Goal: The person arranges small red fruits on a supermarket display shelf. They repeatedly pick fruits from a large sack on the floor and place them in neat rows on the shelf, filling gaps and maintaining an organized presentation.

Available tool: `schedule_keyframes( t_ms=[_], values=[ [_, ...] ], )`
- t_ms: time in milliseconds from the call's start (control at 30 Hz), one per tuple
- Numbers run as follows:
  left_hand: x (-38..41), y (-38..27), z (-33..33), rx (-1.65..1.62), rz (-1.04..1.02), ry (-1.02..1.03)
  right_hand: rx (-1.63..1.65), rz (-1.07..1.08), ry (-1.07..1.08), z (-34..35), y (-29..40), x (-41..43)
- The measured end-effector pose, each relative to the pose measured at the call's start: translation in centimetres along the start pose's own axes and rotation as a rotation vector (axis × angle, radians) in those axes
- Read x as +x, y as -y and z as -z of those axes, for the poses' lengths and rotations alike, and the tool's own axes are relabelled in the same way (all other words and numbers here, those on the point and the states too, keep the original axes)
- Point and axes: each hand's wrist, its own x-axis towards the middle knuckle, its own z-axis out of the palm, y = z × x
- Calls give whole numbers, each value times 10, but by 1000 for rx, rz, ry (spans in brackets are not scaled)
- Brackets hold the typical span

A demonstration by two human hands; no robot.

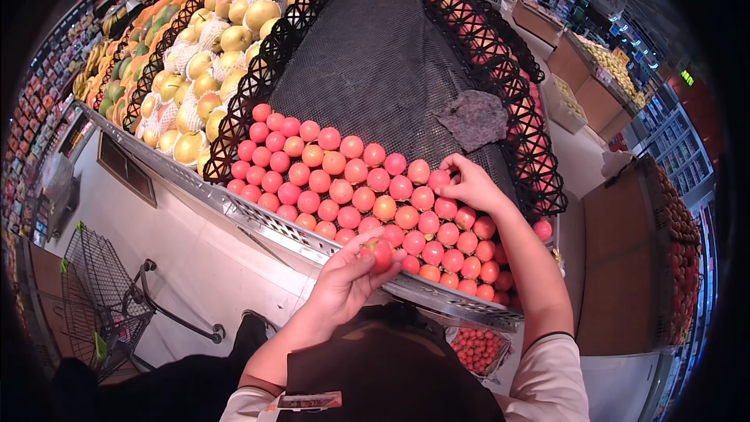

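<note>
My left hand point(354, 272) holds a red tomato point(378, 253) with a green calyx, palm up, above the front edge of a slanted produce stand. My right hand point(466, 183) has its thumb and fingers around another red tomato point(439, 179), at the right end of the top row. Tight rows of red and orange-red tomatoes point(341, 191) cover the lower part of the stand. Above them the sloping surface is lined with black mesh matting point(375, 53). A crumpled grey cloth point(474, 120) lies on the matting, just above my right hand.
Black lattice dividers point(266, 64) flank the rows. Yellow pears point(236, 38), some in foam nets, lie to the left, with papayas or mangoes beyond. A perforated metal rail point(281, 223) edges the front. A crate of small red fruit point(479, 351) sits below; a shopping cart point(105, 299) stands lower left.
</note>
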Motion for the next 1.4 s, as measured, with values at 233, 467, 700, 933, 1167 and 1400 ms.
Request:
schedule_keyframes(
  t_ms=[233, 467, 700, 933, 1167, 1400],
  values=[
    [8, 5, 0, 26, 27, -45, -49, 91, -30, 0, -5, 8],
    [21, 5, -2, 140, 39, -39, -150, 49, -115, 4, 1, -9],
    [42, 11, 1, 175, 165, 58, -300, 506, 45, -23, 108, -101],
    [78, 26, -24, 928, -102, 224, 137, 155, -484, -11, 45, -99],
    [150, 18, -21, 2303, -678, 299, -38, -118, -318, 15, -10, -37],
    [156, 34, -19, 2272, -636, 292, -301, 63, -460, -1, -16, -37]
  ],
)
